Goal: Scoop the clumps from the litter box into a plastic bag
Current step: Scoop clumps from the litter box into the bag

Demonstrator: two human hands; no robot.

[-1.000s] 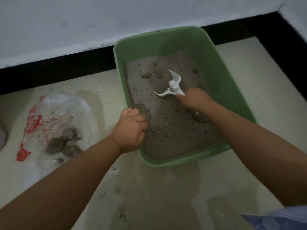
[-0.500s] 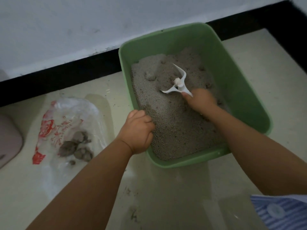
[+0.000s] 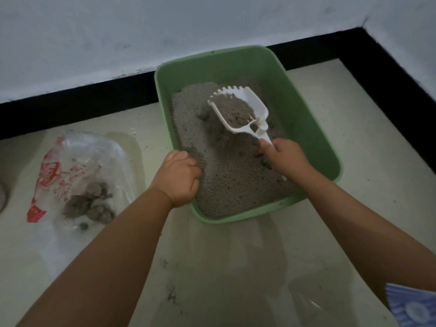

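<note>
On the floor at far left lies the plastic bag [image 3: 77,171], mouth spread, with several grey clumps [image 3: 90,205] already inside it, well apart from the green litter box [image 3: 313,128]. The left hand [image 3: 178,178] grips the box's near-left rim, fingers curled over the edge. Inside the box the right hand [image 3: 286,158] holds the white slotted scoop [image 3: 240,109] by its handle; loaded with litter, it points up and left, so the carry to the bag likely runs leftward past the left hand.
</note>
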